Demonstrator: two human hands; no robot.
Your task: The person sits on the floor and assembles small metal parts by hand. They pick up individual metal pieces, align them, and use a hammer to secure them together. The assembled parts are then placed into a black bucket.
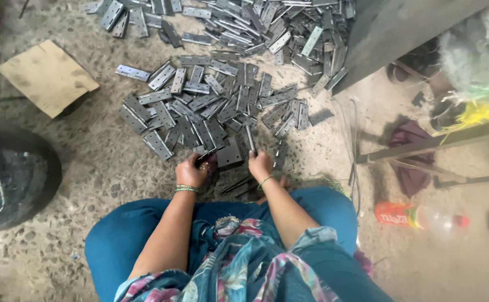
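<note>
I sit on a concrete floor with a spread of grey metal hinge plates (pixel 211 100) in front of me. My left hand (pixel 191 170) is closed on a dark hinge (pixel 229 155) that rests on the floor just before my knees. My right hand (pixel 260 165) grips a thin metal rod (pixel 250 138) that points away from me, its shaft rising beside the hinge. Bangles circle both wrists. A few thin rods (pixel 239 184) lie on the floor under my hands.
A larger heap of hinge plates (pixel 267 28) lies farther back. A cardboard piece (pixel 47 75) sits at the left, a dark tyre-like object (pixel 9 173) at the left edge. A metal frame (pixel 435 142), cloth and a plastic bottle (pixel 421 215) lie at the right.
</note>
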